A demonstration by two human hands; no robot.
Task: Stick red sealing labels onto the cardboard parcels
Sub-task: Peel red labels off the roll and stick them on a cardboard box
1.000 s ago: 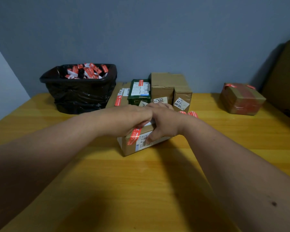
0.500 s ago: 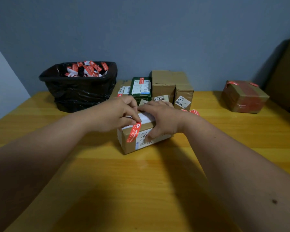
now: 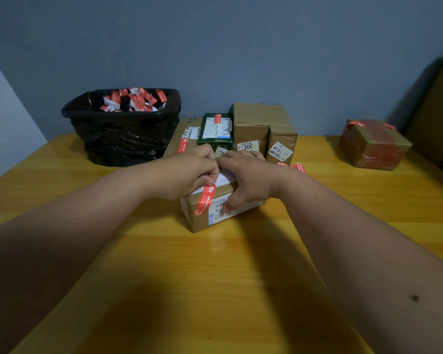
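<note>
I see a small brown cardboard parcel (image 3: 215,213) sitting on the yellow wooden counter (image 3: 215,277), in front of a cluster of other cardboard boxes (image 3: 261,129). My left hand (image 3: 187,172) has its grip curled, pinching the top end of a red sealing label (image 3: 205,199) that runs over the parcel's front top edge. My right hand (image 3: 246,177) clasps the parcel's top, thumb pressed on its front face. A black lined bin (image 3: 120,134) of red label scraps stands back left.
</note>
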